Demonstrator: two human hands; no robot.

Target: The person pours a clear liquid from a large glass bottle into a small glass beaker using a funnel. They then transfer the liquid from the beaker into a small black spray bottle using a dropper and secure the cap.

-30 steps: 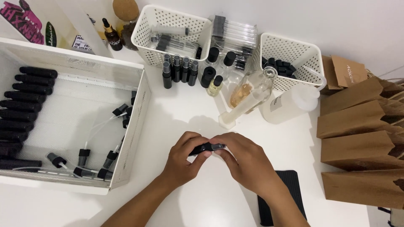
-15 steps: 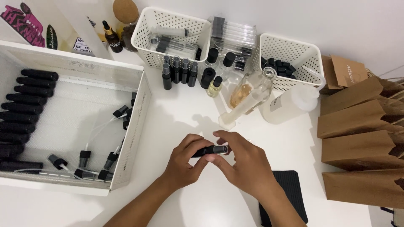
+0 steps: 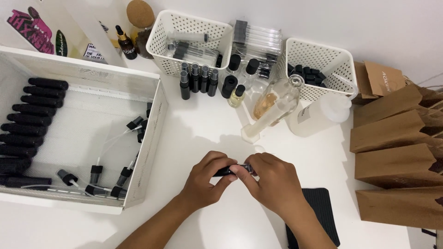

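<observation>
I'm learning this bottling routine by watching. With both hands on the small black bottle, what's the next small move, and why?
Probably a further twist of the top end with the right hand while the left hand steadies the body. The small black bottle lies sideways between both hands above the table, right fingertips pinching its metal-looking end. Whether it is already tight cannot be seen.

Both forearms reach in from below and converge at the middle. The left hand (image 3: 205, 177) curls knuckles-up, fingers bent inward in a closed grip. The right hand (image 3: 272, 180) meets it fingertip to fingertip, thumb tucked beneath, pinching.
</observation>
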